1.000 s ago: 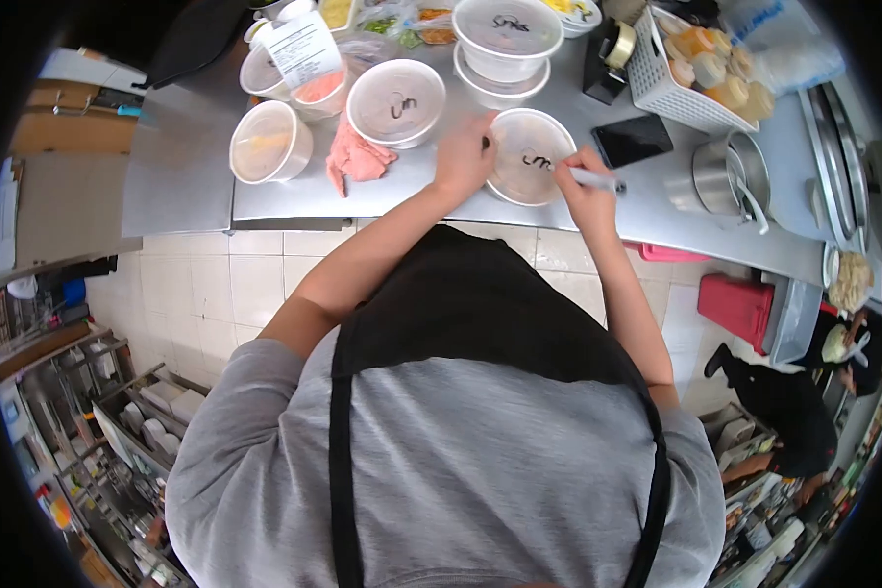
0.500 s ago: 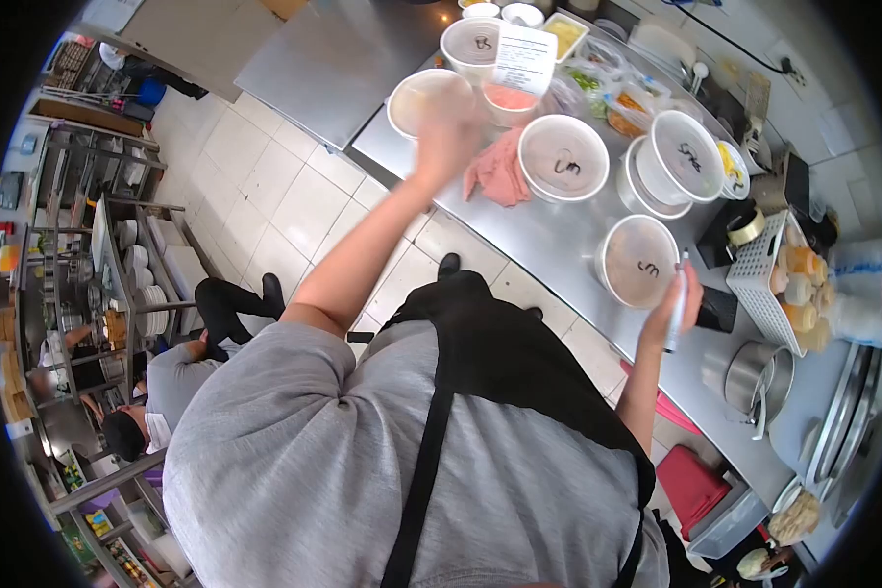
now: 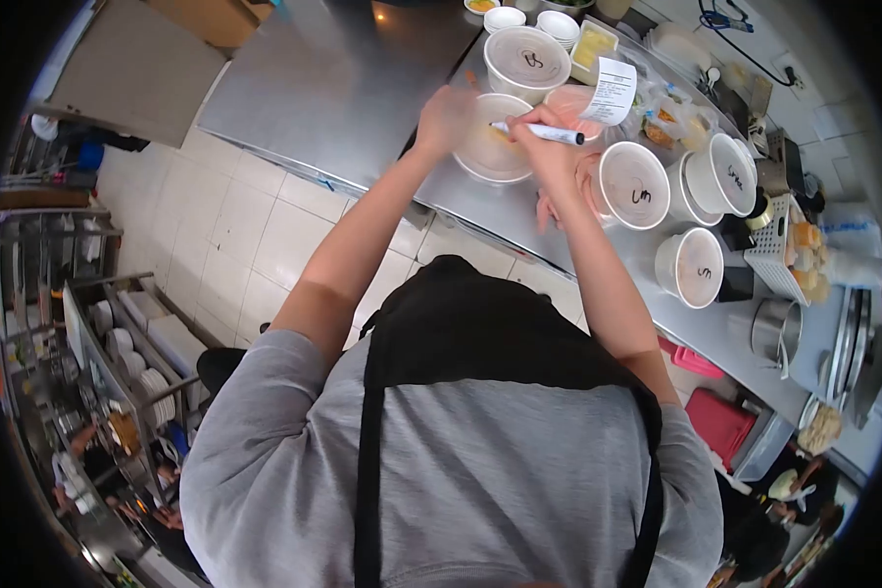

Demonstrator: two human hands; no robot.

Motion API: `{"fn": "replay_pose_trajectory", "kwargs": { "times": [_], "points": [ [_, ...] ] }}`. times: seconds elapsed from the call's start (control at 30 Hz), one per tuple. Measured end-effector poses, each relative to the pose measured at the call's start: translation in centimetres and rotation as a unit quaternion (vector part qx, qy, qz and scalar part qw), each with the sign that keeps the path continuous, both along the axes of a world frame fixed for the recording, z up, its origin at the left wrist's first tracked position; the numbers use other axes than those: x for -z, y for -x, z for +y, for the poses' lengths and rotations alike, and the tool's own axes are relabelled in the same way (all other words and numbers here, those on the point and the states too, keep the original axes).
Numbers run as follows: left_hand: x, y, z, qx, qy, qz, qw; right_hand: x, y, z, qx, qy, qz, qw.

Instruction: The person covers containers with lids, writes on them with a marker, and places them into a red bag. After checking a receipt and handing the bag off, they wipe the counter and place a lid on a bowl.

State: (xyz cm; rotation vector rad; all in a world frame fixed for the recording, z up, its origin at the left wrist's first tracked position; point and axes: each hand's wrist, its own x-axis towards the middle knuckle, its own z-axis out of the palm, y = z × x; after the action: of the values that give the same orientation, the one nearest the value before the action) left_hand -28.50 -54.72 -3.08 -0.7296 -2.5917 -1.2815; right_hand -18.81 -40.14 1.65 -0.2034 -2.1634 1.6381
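Note:
My right hand (image 3: 549,152) grips a white marker (image 3: 562,135) with a black end. Its tip is at the lid of a round white container (image 3: 495,169), where I can make out no black writing. At this container's left rim is my left hand (image 3: 447,122), its fingers smeared by motion. Behind stands a lidded container (image 3: 527,71) with black writing. A pink cloth (image 3: 547,210) lies partly hidden behind my right forearm. To the right are more lidded containers with black marks, one beside the cloth (image 3: 634,186), one nearer the edge (image 3: 689,268), one stacked (image 3: 723,174).
A printed receipt (image 3: 612,90) stands among the containers. Farther right are a white basket (image 3: 772,243) of bottles and a metal pot (image 3: 776,328). The steel counter's front edge (image 3: 333,184) runs before me. Shelves with plates (image 3: 155,390) stand left; other people are at the lower edges.
My right hand has brought the marker from the right-hand container over to the left one. My left hand has moved to that container's left rim. The camera view has shifted.

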Motion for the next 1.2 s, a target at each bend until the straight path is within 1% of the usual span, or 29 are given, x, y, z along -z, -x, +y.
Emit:
{"fn": "replay_pose_trajectory", "kwargs": {
  "times": [0.03, 0.07, 0.13, 0.2, 0.23, 0.27, 0.3, 0.33, 0.37, 0.43, 0.5, 0.63, 0.7, 0.73, 0.77, 0.8, 0.83, 0.9, 0.93, 1.0, 1.07, 1.13, 1.2],
  "points": [
    [0.0, -0.2, 0.0, -0.016, 0.0, 0.023, 1.0, 0.8, 0.5, -0.7, 0.003, 0.015, -0.035, 0.999],
    [-0.1, -0.1, 0.0, -0.007, -0.003, 0.021, 1.0, 1.5, 0.9, -1.0, 0.007, 0.031, -0.069, 0.997],
    [0.1, -0.1, 0.0, -0.019, -0.025, 0.013, 0.999, 1.1, 0.9, -1.5, 0.02, 0.006, -0.076, 0.997],
    [0.8, -0.1, 0.0, -0.014, -0.049, 0.014, 0.999, 1.2, 1.0, -1.4, -0.006, -0.052, -0.081, 0.995],
    [0.8, 0.2, 0.1, -0.015, -0.069, 0.023, 0.997, 1.4, 1.1, -1.1, -0.003, -0.055, -0.082, 0.995],
    [0.9, 0.3, 0.1, -0.013, -0.071, 0.023, 0.997, 1.7, 1.1, -0.8, -0.001, -0.028, -0.079, 0.997],
    [0.8, 0.2, 0.1, -0.014, -0.061, -0.002, 0.998, 1.6, 1.2, -0.8, 0.002, 0.0, -0.075, 0.997],
    [0.7, 0.1, 0.1, -0.015, -0.049, -0.029, 0.998, 1.6, 1.4, -1.0, 0.005, -0.001, -0.076, 0.997],
    [1.1, 0.2, 0.1, -0.013, -0.055, -0.003, 0.998, 1.7, 1.4, -1.3, 0.0, -0.004, -0.071, 0.997],
    [0.4, 0.1, 0.1, -0.007, -0.061, -0.004, 0.998, 0.4, 1.1, -1.7, -0.002, -0.008, -0.065, 0.998],
    [0.1, 0.0, 0.0, -0.004, -0.065, -0.005, 0.998, -1.7, 0.5, -2.0, 0.052, 0.014, -0.118, 0.992],
    [0.3, 0.0, -0.1, -0.002, -0.068, -0.002, 0.998, -0.1, 0.2, -1.6, 0.062, 0.037, -0.114, 0.991],
    [0.2, -0.1, 0.0, 0.0, -0.066, 0.004, 0.998, 0.5, 0.2, -1.6, 0.045, -0.01, -0.095, 0.994],
    [0.1, -0.1, 0.0, 0.007, -0.069, -0.022, 0.997, 0.3, 0.1, -1.6, 0.047, -0.01, -0.096, 0.994],
    [0.0, -0.1, -0.1, 0.014, -0.073, -0.047, 0.996, -0.1, 0.0, -1.7, 0.052, 0.015, -0.085, 0.995],
    [0.0, -0.1, -0.1, 0.015, -0.072, -0.047, 0.996, -0.4, -0.2, -1.8, 0.058, 0.04, -0.073, 0.995],
    [-0.1, -0.1, -0.2, 0.016, -0.073, -0.052, 0.996, -0.3, -0.3, -1.8, 0.058, 0.041, -0.073, 0.995],
    [-0.2, -0.1, -0.2, 0.017, -0.073, -0.056, 0.996, -0.1, -0.7, -1.6, 0.098, 0.0, -0.093, 0.991],
    [-0.2, -0.2, -0.2, 0.018, -0.072, -0.055, 0.996, -0.1, -0.8, -1.6, 0.099, 0.001, -0.093, 0.991],
    [-0.1, -0.2, -0.1, 0.021, -0.071, -0.052, 0.996, -0.3, -0.9, -1.6, 0.075, -0.052, -0.112, 0.989],
    [0.2, 0.2, -0.1, 0.013, -0.062, -0.002, 0.998, 0.3, -0.9, -0.7, 0.072, -0.043, -0.099, 0.992],
    [0.2, 0.2, -0.1, 0.014, -0.065, 0.015, 0.998, 0.2, -0.8, -0.5, 0.071, -0.033, -0.088, 0.993],
    [0.3, 0.0, -0.1, 0.016, -0.068, 0.029, 0.997, -0.2, -0.8, -0.5, 0.059, -0.071, -0.085, 0.992]
  ]
}}
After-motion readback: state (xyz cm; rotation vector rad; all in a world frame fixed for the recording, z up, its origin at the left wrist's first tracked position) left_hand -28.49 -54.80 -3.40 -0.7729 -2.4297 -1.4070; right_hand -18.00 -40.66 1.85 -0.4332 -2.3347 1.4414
